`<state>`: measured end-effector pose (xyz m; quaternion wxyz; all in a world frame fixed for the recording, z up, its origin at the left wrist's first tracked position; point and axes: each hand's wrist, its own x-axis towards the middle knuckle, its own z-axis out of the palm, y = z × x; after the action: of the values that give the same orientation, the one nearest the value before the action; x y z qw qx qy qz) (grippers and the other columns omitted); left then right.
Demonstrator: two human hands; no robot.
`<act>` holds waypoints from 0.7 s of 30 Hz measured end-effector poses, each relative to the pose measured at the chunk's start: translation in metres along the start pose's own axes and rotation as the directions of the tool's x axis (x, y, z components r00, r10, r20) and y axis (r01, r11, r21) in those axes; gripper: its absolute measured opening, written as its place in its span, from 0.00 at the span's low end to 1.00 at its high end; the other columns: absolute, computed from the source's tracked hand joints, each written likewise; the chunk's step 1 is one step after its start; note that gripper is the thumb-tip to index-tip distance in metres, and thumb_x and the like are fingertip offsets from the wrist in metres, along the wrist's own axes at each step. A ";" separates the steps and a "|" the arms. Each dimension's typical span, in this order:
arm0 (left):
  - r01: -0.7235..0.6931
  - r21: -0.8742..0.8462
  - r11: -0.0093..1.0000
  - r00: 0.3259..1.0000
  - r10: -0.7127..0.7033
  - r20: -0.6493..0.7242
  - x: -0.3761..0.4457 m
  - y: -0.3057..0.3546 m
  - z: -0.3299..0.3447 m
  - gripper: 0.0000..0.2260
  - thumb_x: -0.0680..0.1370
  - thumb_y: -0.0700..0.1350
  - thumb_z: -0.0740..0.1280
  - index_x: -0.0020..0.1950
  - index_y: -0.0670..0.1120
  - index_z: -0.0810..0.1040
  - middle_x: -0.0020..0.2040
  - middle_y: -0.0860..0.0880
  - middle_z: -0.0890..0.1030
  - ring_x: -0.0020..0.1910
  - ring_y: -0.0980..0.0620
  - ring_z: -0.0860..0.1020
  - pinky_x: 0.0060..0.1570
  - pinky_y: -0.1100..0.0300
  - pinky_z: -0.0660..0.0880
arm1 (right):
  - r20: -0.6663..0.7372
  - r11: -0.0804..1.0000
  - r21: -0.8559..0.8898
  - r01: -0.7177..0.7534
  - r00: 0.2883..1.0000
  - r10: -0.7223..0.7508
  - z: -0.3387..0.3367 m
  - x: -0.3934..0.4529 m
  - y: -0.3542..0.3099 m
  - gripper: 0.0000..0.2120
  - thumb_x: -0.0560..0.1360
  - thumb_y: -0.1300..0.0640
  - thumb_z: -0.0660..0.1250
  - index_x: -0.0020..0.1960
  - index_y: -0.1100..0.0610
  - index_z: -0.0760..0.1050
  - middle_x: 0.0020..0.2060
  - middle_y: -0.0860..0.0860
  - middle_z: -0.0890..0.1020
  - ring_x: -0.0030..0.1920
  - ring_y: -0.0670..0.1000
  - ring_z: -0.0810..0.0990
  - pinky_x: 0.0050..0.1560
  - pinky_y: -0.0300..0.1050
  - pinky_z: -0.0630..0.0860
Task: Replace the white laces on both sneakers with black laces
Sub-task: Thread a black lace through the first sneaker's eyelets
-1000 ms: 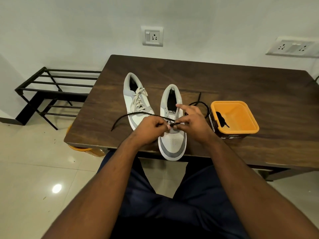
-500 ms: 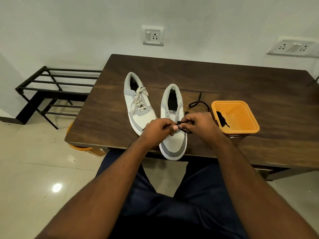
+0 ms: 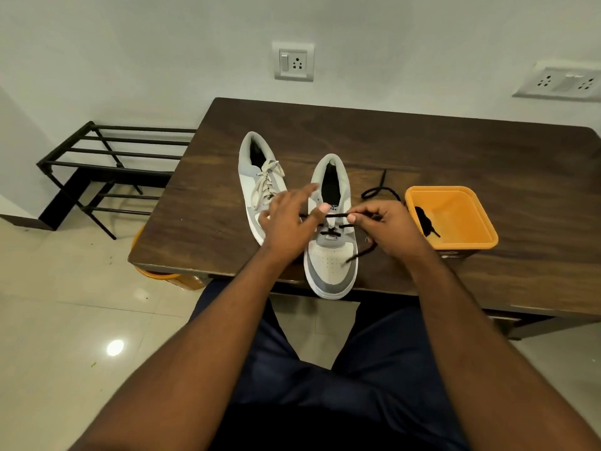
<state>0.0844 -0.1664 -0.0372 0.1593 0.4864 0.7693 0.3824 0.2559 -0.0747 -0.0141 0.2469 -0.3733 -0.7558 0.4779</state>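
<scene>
The left hand point(image 3: 287, 219) covers the toe half of the grey-and-white sneaker with white laces point(image 3: 258, 172), and its motion-blurred fingers hide where the thin black lace point(image 3: 336, 216) goes on that side. The right hand point(image 3: 385, 231) hides part of the lace's loose run. The printed tongue label on the grey-and-white sneaker being laced point(image 3: 331, 255) is too small to read. The dark wooden table point(image 3: 422, 151) and a white wall socket plate point(image 3: 559, 83) run off the right edge. An orange object point(image 3: 162, 275) under the table shows only partly.
</scene>
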 end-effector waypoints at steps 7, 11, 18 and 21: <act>0.070 -0.343 0.937 0.995 -0.040 0.094 -0.002 0.004 0.015 0.04 0.77 0.49 0.70 0.45 0.51 0.85 0.40 0.55 0.85 0.43 0.56 0.83 0.57 0.43 0.76 | -0.062 0.993 0.113 -0.020 0.998 0.027 0.002 -0.001 0.003 0.07 0.72 0.65 0.73 0.50 0.63 0.83 0.31 0.49 0.80 0.27 0.39 0.75 0.30 0.31 0.72; 0.167 -0.255 0.952 0.974 -0.199 -0.105 -0.006 -0.017 0.001 0.05 0.78 0.48 0.70 0.44 0.50 0.84 0.38 0.55 0.83 0.40 0.53 0.81 0.53 0.48 0.78 | -0.185 0.986 0.143 -0.079 0.977 0.105 -0.012 -0.003 0.016 0.07 0.76 0.63 0.68 0.52 0.58 0.83 0.39 0.53 0.83 0.28 0.42 0.73 0.30 0.36 0.74; -0.127 0.410 0.903 0.990 0.089 0.110 -0.016 0.006 -0.009 0.26 0.78 0.57 0.66 0.75 0.58 0.64 0.73 0.53 0.68 0.74 0.49 0.63 0.71 0.44 0.55 | -0.051 0.985 0.165 -0.055 0.997 0.064 0.014 -0.006 0.013 0.09 0.76 0.65 0.67 0.52 0.53 0.79 0.38 0.53 0.81 0.28 0.45 0.74 0.25 0.38 0.72; -0.006 -0.122 0.993 0.971 0.035 0.238 -0.010 0.017 -0.004 0.24 0.78 0.45 0.69 0.74 0.51 0.69 0.64 0.46 0.79 0.64 0.50 0.76 0.64 0.54 0.73 | -0.074 0.957 0.282 -0.068 0.993 0.093 0.021 -0.003 0.007 0.05 0.72 0.64 0.73 0.44 0.59 0.77 0.31 0.54 0.80 0.26 0.47 0.73 0.25 0.38 0.70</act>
<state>0.0969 -0.1732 -0.0232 0.2759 0.5263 0.7151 0.3681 0.2447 -0.0864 -0.0294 0.3098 -0.3855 -0.6537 0.5728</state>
